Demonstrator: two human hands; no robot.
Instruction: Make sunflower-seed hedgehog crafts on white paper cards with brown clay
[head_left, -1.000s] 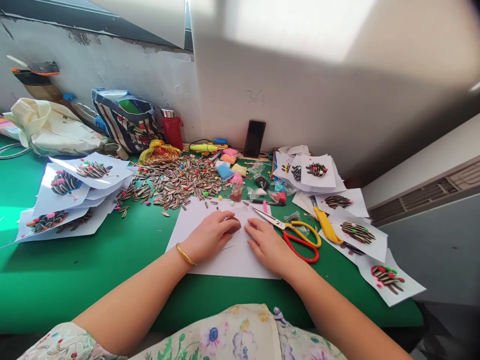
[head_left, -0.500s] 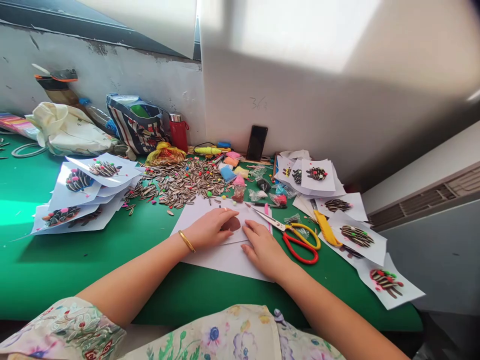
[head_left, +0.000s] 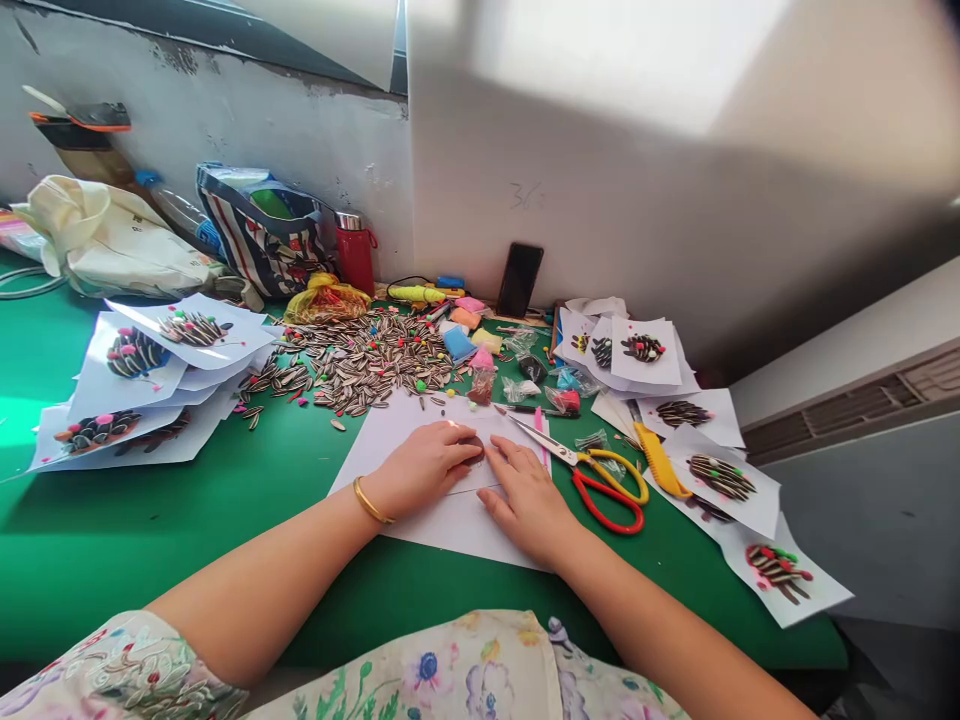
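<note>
My left hand (head_left: 429, 468), with a gold bangle at its wrist, lies over a flattened brown clay patch (head_left: 475, 452) on white paper (head_left: 442, 522). Its stretched fingers press on the patch and hide most of it. My right hand (head_left: 526, 503) rests flat on the paper just right of the patch, fingers spread and holding nothing. Scissors (head_left: 592, 474) with one red and one yellow handle lie right of that hand, their blades reaching over the paper. Beyond the paper is a heap of striped sunflower seeds (head_left: 375, 360).
Paper sheets with seed-and-clay hedgehog pictures lie in a left pile (head_left: 187, 375) and right pile (head_left: 643, 372). A yellow utility knife (head_left: 660, 462) lies at right. Bagged coloured clay (head_left: 459, 345), a phone (head_left: 520, 281), a red bottle (head_left: 354, 258) and a striped bag (head_left: 259, 235) stand behind.
My left hand has moved right so that its fingers cover more of the brown clay patch. My right hand stays on the paper. The view has shifted slightly.
</note>
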